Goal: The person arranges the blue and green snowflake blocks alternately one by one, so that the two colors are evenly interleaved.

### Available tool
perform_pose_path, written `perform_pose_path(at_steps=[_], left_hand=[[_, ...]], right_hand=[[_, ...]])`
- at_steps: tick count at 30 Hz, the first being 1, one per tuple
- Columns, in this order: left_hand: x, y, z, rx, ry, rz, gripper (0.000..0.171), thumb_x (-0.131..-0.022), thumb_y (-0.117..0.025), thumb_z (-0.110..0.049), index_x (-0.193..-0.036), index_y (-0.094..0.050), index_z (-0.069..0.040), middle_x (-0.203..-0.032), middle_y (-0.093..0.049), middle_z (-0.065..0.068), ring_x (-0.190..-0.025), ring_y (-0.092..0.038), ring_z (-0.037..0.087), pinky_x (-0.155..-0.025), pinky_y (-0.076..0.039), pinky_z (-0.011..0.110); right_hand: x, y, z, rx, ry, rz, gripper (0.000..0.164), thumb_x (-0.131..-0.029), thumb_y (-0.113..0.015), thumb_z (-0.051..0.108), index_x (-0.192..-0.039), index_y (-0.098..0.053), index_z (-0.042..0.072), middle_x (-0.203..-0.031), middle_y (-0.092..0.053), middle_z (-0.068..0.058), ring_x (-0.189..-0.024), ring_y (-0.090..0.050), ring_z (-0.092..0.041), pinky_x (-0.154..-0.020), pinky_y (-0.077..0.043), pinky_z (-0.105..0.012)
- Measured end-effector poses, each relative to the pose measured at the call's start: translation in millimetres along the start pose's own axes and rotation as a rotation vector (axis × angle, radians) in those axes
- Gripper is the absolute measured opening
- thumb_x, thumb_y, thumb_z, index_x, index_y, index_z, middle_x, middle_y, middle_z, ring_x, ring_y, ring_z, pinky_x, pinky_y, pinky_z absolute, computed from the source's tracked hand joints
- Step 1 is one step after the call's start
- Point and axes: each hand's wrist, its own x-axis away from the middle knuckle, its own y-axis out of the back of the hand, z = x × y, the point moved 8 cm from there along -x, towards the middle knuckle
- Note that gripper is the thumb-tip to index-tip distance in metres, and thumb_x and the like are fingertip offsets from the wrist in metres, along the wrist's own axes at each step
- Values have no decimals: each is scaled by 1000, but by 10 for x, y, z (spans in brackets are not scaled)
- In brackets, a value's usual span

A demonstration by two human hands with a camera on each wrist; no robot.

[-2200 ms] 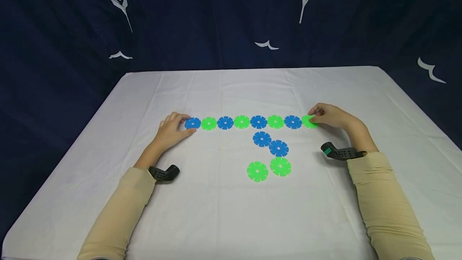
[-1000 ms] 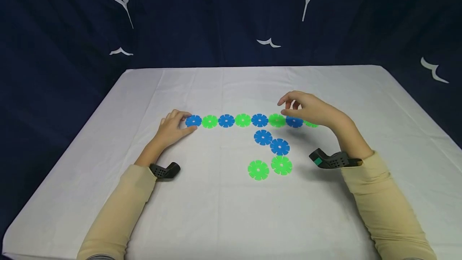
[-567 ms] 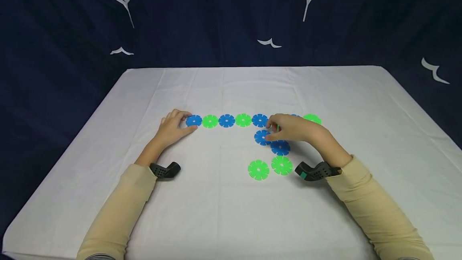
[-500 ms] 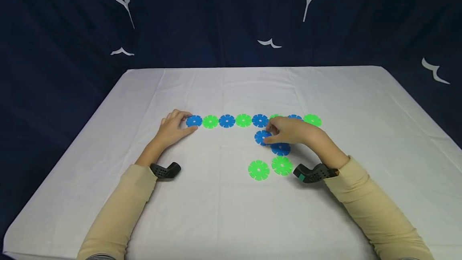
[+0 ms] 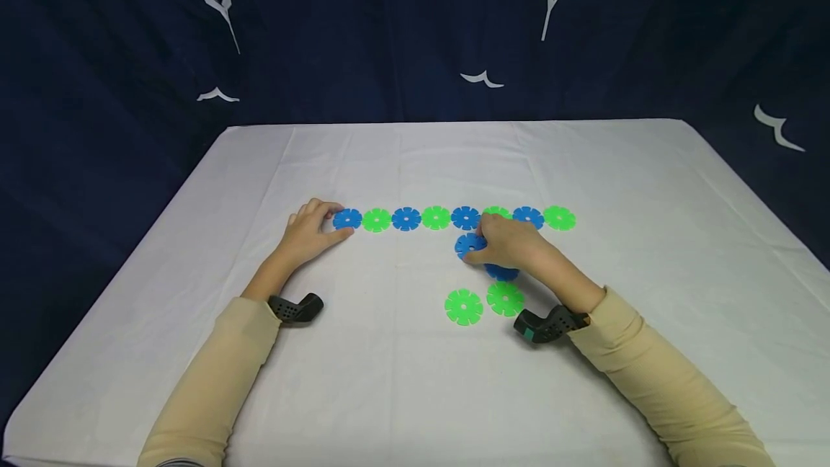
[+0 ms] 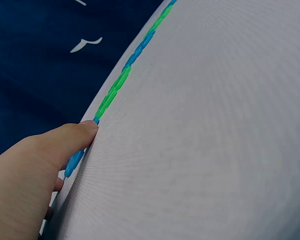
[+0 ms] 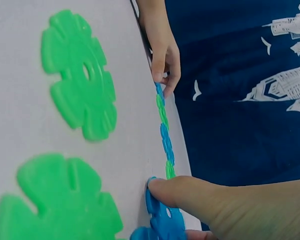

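Note:
A row of blue and green notched interlocking discs runs across the white table in the head view. At its left end my left hand (image 5: 305, 234) holds a blue disc (image 5: 347, 218) between thumb and fingers; the left wrist view shows the thumb (image 6: 72, 140) along its edge. Below the row, my right hand (image 5: 512, 242) pinches a loose blue disc (image 5: 468, 243) by its edge, also seen under the thumb (image 7: 182, 195) in the right wrist view. Another blue disc (image 5: 502, 274) is partly hidden beneath that hand. A green disc (image 5: 560, 218) ends the row.
Two loose green discs, one at left (image 5: 463, 307) and one at right (image 5: 505, 299), lie nearer to me. White cloth covers the table (image 5: 389, 395). A dark blue curtain (image 5: 363, 34) with white prints hangs behind its far edge.
My right hand has let go of the green disc at the row's right end. It has moved left and nearer, onto a loose blue disc. The left hand has stayed put.

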Motion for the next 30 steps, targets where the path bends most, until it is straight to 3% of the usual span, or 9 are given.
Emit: perform_pose_path(at_steps=[5,9,17,23,30], left_hand=[[-4,0,24,-2,5,0,57,-82,-60,-44,-124,-50,-7,-111,-48,12,-103,-42,27,-86,-26,42],[-9,-2,37,-1,10,-2,57,-82,-60,-44,-124,-50,-8,-112,-48,11,-104,-42,26,-87,-26,42],[-2,-6,23,-1,1,-7,57,-82,-60,-44,-124,-50,-7,-109,-48,11,-102,-41,26,-85,-26,42],[-10,-20,34,-1,2,-1,57,-82,-59,-44,-125,-50,-8,-111,-48,11,-104,-41,26,-87,-26,42],[-18,-7,35,-2,9,-4,57,-82,-60,-44,-124,-50,-8,-112,-48,11,-105,-41,26,-88,-26,42]], right_hand=[[22,6,79,-6,16,-6,53,-79,-66,39,-111,-42,4,-84,-60,-7,-67,-52,-17,-55,-36,-27],[57,8,147,-24,47,-57,49,-80,-67,33,-110,-38,6,-70,-54,-3,-60,-49,-15,-51,-35,-26],[158,-70,222,-164,133,-171,44,-86,-58,16,-121,-31,9,-57,-42,-1,-48,-40,-13,-44,-32,-25],[212,-18,99,-315,177,-188,38,-91,-51,14,-126,-35,13,-65,-49,-5,-52,-43,-14,-48,-35,-26],[278,158,-197,-440,160,-218,40,-92,-50,15,-132,-42,19,-94,-59,-9,-81,-54,-20,-60,-43,-28]])
